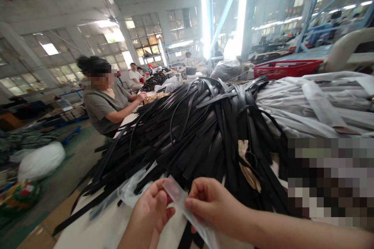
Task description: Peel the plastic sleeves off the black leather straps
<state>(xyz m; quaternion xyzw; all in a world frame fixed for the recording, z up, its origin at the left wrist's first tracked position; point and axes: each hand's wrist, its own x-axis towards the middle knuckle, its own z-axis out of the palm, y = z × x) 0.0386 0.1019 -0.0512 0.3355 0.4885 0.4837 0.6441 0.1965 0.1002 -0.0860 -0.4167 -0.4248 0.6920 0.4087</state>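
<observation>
Both hands hold a narrow, see-through plastic sleeve (pixel 201 225) in front of me, above the table's near part. My left hand (pixel 153 210) pinches its upper end between thumb and fingers. Curled fingers of my right hand (pixel 212 204) grip its right edge a little lower down. The sleeve's lower end runs out of view at the bottom. Just beyond my hands lies a big heap of black straps (pixel 193 136), flat and belt-like. More clear plastic (pixel 131 188) lies crumpled at the left of my left hand.
Pale wrapped strips (pixel 315 101) are piled at the right, with a red basket (pixel 286 71) behind them. A tan strip of cloth (pixel 247 163) lies on the black heap. Across the table at left stands a co-worker (pixel 102 105). A white bundle (pixel 42 161) sits on the floor.
</observation>
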